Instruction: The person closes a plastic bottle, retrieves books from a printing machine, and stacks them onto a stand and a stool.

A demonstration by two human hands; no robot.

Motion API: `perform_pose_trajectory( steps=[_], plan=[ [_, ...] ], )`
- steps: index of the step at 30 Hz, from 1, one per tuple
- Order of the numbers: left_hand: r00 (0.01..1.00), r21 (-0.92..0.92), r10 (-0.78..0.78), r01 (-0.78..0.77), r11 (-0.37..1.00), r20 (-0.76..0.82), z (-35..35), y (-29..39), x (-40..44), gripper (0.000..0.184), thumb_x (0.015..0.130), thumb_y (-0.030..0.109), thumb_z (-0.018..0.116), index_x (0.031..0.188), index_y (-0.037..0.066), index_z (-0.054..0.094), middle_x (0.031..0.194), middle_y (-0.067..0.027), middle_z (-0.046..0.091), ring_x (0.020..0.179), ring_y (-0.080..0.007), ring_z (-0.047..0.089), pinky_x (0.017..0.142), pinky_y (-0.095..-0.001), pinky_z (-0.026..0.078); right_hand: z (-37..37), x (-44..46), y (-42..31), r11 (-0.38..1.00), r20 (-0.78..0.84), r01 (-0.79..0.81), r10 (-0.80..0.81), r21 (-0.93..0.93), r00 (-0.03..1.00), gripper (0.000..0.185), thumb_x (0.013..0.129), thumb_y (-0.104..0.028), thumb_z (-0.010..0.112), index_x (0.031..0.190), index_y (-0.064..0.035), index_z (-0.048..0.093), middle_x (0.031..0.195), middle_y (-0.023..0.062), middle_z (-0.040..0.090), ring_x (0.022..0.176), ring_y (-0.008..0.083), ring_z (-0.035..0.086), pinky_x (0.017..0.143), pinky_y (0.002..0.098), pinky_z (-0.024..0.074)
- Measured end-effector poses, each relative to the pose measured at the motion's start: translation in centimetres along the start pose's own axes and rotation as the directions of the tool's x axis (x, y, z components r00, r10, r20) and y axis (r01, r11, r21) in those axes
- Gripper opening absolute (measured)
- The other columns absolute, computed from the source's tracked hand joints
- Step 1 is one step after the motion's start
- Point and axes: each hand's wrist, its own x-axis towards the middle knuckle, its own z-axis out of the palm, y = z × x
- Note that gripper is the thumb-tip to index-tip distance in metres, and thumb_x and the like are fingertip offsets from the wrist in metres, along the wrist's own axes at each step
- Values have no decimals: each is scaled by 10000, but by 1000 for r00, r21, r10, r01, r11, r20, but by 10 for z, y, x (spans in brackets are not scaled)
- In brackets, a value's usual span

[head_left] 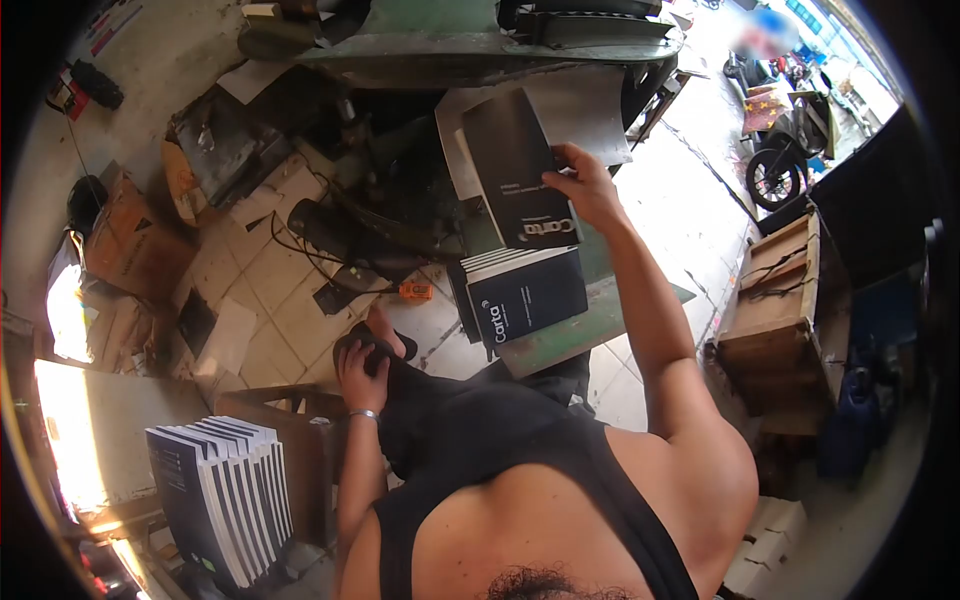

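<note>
My right hand [590, 185] pinches the right edge of a dark-covered book [515, 160] lettered "Carta", thumb on top. The book lies tilted over a grey metal plate of the machine. Just below it is a stack of similar dark books [540, 300] with white page edges, on a green metal shelf [570, 340]. My left hand [362, 368] rests on my knee, fingers apart and holding nothing. Down at the lower left stands a tall pile of the same books [220, 495], beside a brown box-like stand.
A green machine [430, 65] stands ahead of me. Cables, papers and an orange object [416, 290] lie on the tiled floor. A cardboard box [135, 240] is at the left, a wooden crate [775, 300] at the right. Motorcycles [780, 165] and a blurred person are at the upper right.
</note>
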Motion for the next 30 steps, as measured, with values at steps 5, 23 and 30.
perform_pose_trajectory(
  steps=[5, 23, 30],
  plan=[
    [1000, -4, 10, -10, 1000, 10, 0, 2, 1, 416, 844, 318, 793, 1197, 111, 721, 1433, -127, 608, 1424, -398, 437, 1197, -474, 343, -21, -27, -60, 970, 223, 145, -99, -197, 970, 411, 871, -52, 715, 1281, -52, 675, 1065, 165, 745, 966, 299, 714, 879, 391, 536],
    [999, -31, -5, 6, 999, 42, -3, 7, 2, 369, 843, 262, 793, 1160, 84, 732, 1421, -127, 613, 1427, -393, 429, 1199, -480, 330, 27, -159, 131, 811, -214, -429, 372, -398, 903, 921, 733, -172, 872, 1535, -152, 419, 1235, 186, 633, 1169, 371, 627, 1001, 462, 508],
    [998, 3, 1, -1, 1000, 56, 0, 9, 6, 360, 867, 268, 782, 1177, 91, 733, 1438, -121, 613, 1431, -379, 439, 1196, -476, 343, 32, -162, 129, 815, -230, -441, 379, -376, 896, 990, 710, -178, 881, 1560, -155, 374, 1214, 175, 645, 1155, 359, 637, 990, 456, 512]
  ],
)
